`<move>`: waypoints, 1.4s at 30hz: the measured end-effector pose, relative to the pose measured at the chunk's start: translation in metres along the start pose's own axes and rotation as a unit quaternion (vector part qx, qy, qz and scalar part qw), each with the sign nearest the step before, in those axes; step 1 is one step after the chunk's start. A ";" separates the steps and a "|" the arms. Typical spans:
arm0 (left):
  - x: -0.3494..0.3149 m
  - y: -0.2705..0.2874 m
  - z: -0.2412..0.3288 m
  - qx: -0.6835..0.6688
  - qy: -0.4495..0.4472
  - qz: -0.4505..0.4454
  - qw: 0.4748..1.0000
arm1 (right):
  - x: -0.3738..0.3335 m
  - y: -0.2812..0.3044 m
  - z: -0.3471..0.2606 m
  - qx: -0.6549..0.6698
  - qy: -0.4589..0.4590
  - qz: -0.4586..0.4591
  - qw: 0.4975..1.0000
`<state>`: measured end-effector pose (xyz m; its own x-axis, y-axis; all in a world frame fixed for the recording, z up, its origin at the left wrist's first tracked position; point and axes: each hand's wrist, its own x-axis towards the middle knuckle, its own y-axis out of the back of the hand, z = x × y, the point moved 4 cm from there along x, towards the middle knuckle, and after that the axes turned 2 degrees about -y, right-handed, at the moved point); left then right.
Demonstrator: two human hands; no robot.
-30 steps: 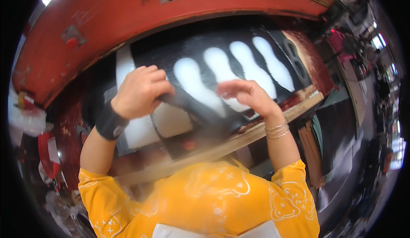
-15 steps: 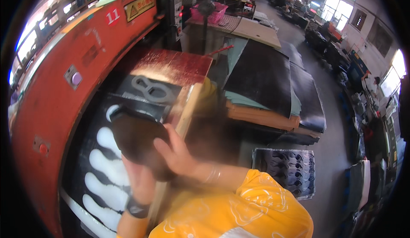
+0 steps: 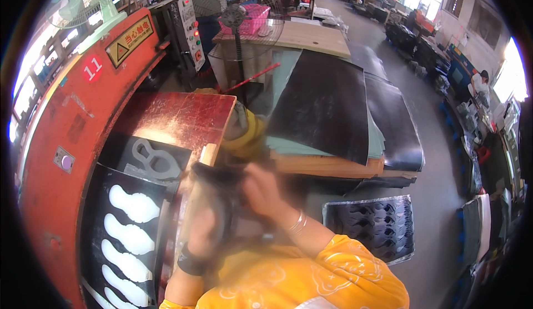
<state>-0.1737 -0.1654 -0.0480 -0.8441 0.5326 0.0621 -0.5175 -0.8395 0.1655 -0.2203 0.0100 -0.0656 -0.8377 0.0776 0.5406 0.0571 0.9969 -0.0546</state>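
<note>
The fingers of the left hand [image 3: 201, 228] and the right hand [image 3: 264, 192] close on a dark piece [image 3: 219, 175] held between them; blur hides the bend of each finger and the piece's full outline. At far left stands an orange-red machine [image 3: 41, 198], bearing a purple button [image 3: 68, 162] on its face. Beside it lies a black sheet [image 3: 100, 184] with a row of white sole shapes [image 3: 133, 203]; beyond the row rests a grey sole-shaped frame [image 3: 166, 165], and past that a glossy red board [image 3: 183, 109]. A pale wooden strip [image 3: 209, 155] runs along the right edge of this work surface. The dark piece is just right of the strip, the left hand on its left side, the right hand at its upper right. Beyond the hands stands a wire-caged fan [image 3: 235, 16]. Farther right, black sheets [image 3: 325, 106] top a stack with pale green layers [image 3: 302, 146] showing beneath. Nearer, at lower right, a dark panel [image 3: 369, 228] carries rows of sole-like outlines.
</note>
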 end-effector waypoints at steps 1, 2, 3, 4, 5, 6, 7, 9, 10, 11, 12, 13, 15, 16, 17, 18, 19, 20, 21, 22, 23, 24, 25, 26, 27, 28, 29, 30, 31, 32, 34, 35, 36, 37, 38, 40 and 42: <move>0.001 -0.007 -0.004 -0.040 0.040 -0.034 0.998 | 0.008 0.006 0.016 -0.005 -0.046 0.016 0.999; 0.003 -0.014 -0.007 -0.162 0.067 -0.064 0.983 | 0.005 0.004 0.028 0.034 -0.090 -0.005 0.995; -0.001 -0.027 -0.010 -0.267 0.120 -0.086 0.952 | 0.003 0.004 0.043 0.086 -0.162 -0.019 0.983; 0.006 -0.026 -0.013 -0.301 0.133 -0.075 0.941 | 0.003 0.002 0.051 0.087 -0.170 -0.044 0.981; 0.012 -0.025 -0.010 -0.291 0.054 -0.048 0.954 | 0.001 0.003 0.060 0.022 -0.209 -0.051 0.976; 0.019 -0.019 -0.010 -0.098 0.011 0.059 0.993 | 0.000 0.005 0.064 -0.037 -0.217 -0.093 0.971; 0.025 -0.016 -0.012 -0.108 0.003 0.129 0.986 | 0.001 0.009 0.055 -0.098 -0.102 -0.075 0.987; 0.036 -0.017 -0.020 -0.244 0.012 0.248 0.937 | 0.000 0.023 0.045 -0.159 -0.075 -0.004 0.984; 0.045 -0.017 -0.020 -0.246 -0.029 0.256 0.935 | -0.004 0.029 0.038 -0.116 -0.082 0.012 0.990; 0.052 -0.017 -0.022 -0.269 -0.064 0.276 0.920 | -0.005 0.031 0.031 -0.065 -0.066 -0.011 0.996; 0.058 -0.019 -0.020 -0.081 -0.100 0.288 0.949 | -0.010 0.021 0.027 -0.011 -0.095 -0.077 0.992; 0.062 -0.019 -0.021 0.090 -0.093 0.306 0.943 | -0.011 0.019 0.027 0.032 -0.114 -0.102 0.988; 0.068 -0.025 -0.032 0.148 -0.077 0.270 0.948 | -0.016 0.021 0.035 0.048 -0.172 -0.096 0.979; 0.070 -0.022 -0.046 0.120 0.021 0.262 0.957 | -0.017 0.026 0.046 0.092 -0.200 -0.117 0.968; 0.064 -0.017 -0.058 0.105 0.136 0.254 0.952 | -0.022 0.031 0.059 0.138 -0.232 -0.140 0.953; 0.061 -0.007 -0.060 0.161 0.136 0.275 0.938 | -0.030 0.048 0.073 0.054 -0.245 -0.189 0.949; 0.054 0.004 -0.062 0.161 0.145 0.284 0.934 | -0.047 0.059 0.095 0.211 -0.406 -0.164 0.874; 0.044 0.016 -0.061 0.064 0.108 0.292 0.948 | -0.061 0.087 0.122 0.087 -0.538 -0.202 0.814; 0.031 0.027 -0.062 -0.044 0.123 0.295 0.947 | -0.076 0.115 0.141 0.031 -0.581 -0.169 0.796; 0.016 0.039 -0.060 -0.128 0.119 0.307 0.935 | -0.092 0.141 0.156 0.005 -0.613 -0.178 0.770; -0.001 0.049 -0.054 -0.073 0.106 0.331 0.935 | -0.110 0.161 0.169 -0.005 -0.653 -0.145 0.744; -0.013 0.054 -0.053 -0.088 0.094 0.336 0.933 | -0.127 0.170 0.185 -0.043 -0.680 -0.117 0.722; -0.028 0.060 -0.051 -0.089 0.084 0.356 0.927 | -0.140 0.170 0.199 -0.047 -0.698 -0.119 0.705; -0.040 0.061 -0.051 -0.096 0.082 0.365 0.922 | -0.149 0.169 0.211 -0.057 -0.711 -0.117 0.691; -0.051 0.058 -0.052 -0.113 0.085 0.358 0.923 | -0.155 0.167 0.223 -0.083 -0.729 -0.109 0.670; -0.060 0.056 -0.055 -0.127 0.088 0.357 0.921 | -0.149 0.157 0.240 -0.065 -0.723 -0.091 0.682; -0.069 0.052 -0.057 -0.141 0.092 0.357 0.919 | -0.133 0.142 0.260 0.010 -0.710 -0.119 0.694; -0.075 0.051 -0.058 -0.101 0.077 0.340 0.932 | -0.120 0.131 0.277 0.029 -0.676 -0.050 0.735; -0.083 0.046 -0.060 -0.130 0.088 0.315 0.936 | -0.101 0.118 0.297 0.049 -0.694 -0.089 0.713; -0.091 0.045 -0.062 -0.124 0.091 0.312 0.938 | -0.087 0.103 0.312 -0.032 -0.667 -0.063 0.742; -0.113 0.046 -0.063 -0.133 0.101 0.318 0.933 | -0.039 0.072 0.328 -0.310 -0.533 -0.087 0.782; -0.125 0.050 -0.058 -0.113 0.085 0.314 0.939 | -0.017 0.054 0.320 -0.418 -0.440 -0.073 0.791; -0.138 0.053 -0.054 -0.095 0.066 0.316 0.942 | 0.004 0.037 0.303 -0.323 -0.362 -0.002 0.875; -0.155 0.056 -0.052 -0.092 0.089 0.344 0.930 | 0.020 0.023 0.283 -0.231 -0.341 0.077 0.908; -0.174 0.059 -0.050 -0.092 0.128 0.395 0.905 | 0.038 0.003 0.252 -0.119 -0.261 0.065 0.956; -0.199 0.062 -0.043 -0.179 0.139 0.435 0.871 | 0.059 -0.044 0.183 0.068 -0.199 0.014 0.978; -0.214 0.069 -0.037 -0.244 0.116 0.469 0.841 | 0.048 -0.121 0.108 0.240 -0.162 -0.140 0.947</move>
<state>-0.0339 -0.3407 -0.0859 -0.8886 -0.3757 -0.2632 0.4425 -0.8531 -0.2764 -0.3255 -0.1083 -0.1236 -0.9107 -0.2749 0.3082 -0.3800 0.8499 -0.3649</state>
